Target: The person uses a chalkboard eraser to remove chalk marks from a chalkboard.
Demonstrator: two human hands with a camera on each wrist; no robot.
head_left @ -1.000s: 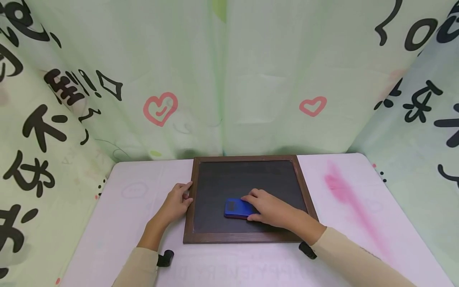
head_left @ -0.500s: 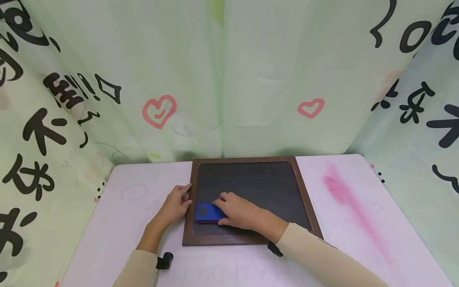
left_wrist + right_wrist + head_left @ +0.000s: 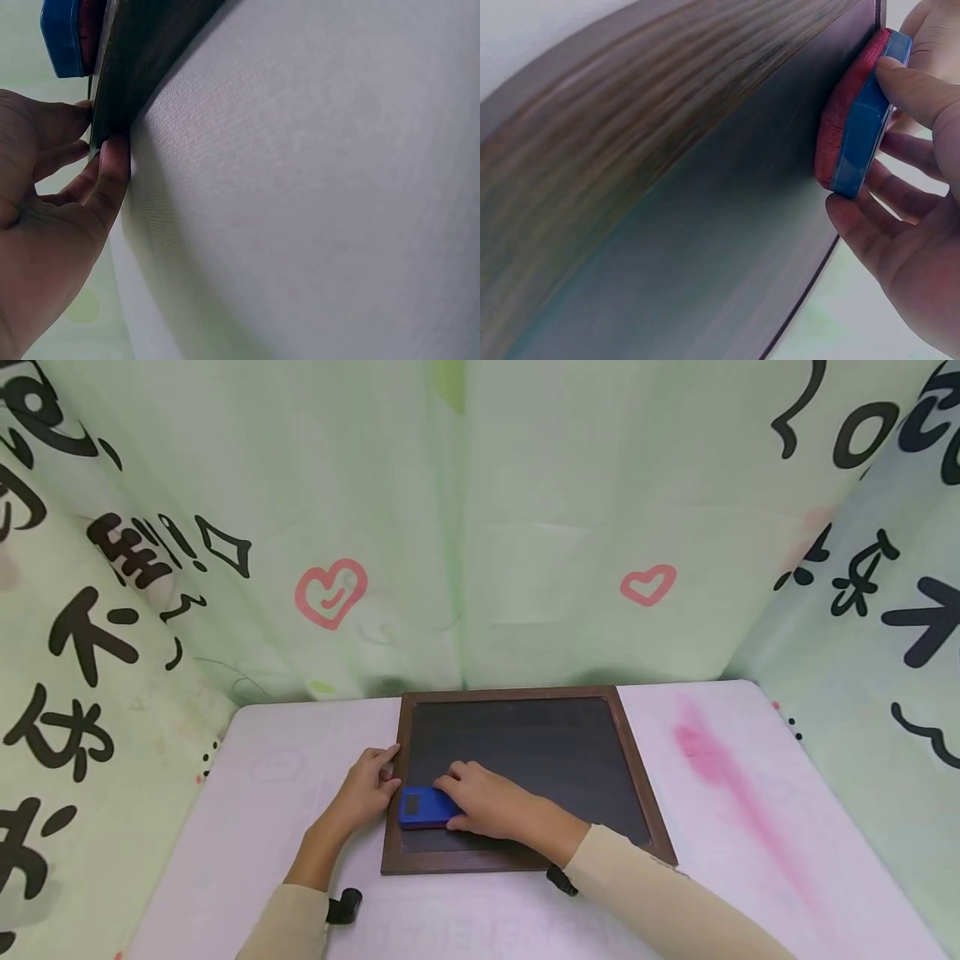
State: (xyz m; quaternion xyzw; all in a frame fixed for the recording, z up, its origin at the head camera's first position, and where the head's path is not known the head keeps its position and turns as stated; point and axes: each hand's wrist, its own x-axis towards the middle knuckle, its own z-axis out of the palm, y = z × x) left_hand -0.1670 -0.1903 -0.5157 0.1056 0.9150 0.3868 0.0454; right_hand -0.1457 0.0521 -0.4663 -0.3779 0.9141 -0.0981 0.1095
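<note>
A small framed blackboard [image 3: 525,752] lies on the table, its dark face showing no clear marks. My right hand [image 3: 495,802] grips a blue blackboard eraser [image 3: 423,807], thumb on one long side and fingers on the other. The red felt side [image 3: 840,112] of the eraser faces down on the board, near the left part of its wooden frame. My left hand [image 3: 366,789] holds the frame's left edge; in the left wrist view thumb and fingers [image 3: 115,159] touch that edge, the lowest one close to the tabletop.
The white table [image 3: 300,827] has a pink smear [image 3: 712,752] on its right side. Pale green curtains [image 3: 540,527] with black lettering and red hearts hang behind and at both sides.
My right hand has slid the eraser left across the blackboard, from near the middle to the left frame. My left hand has stayed at the left edge.
</note>
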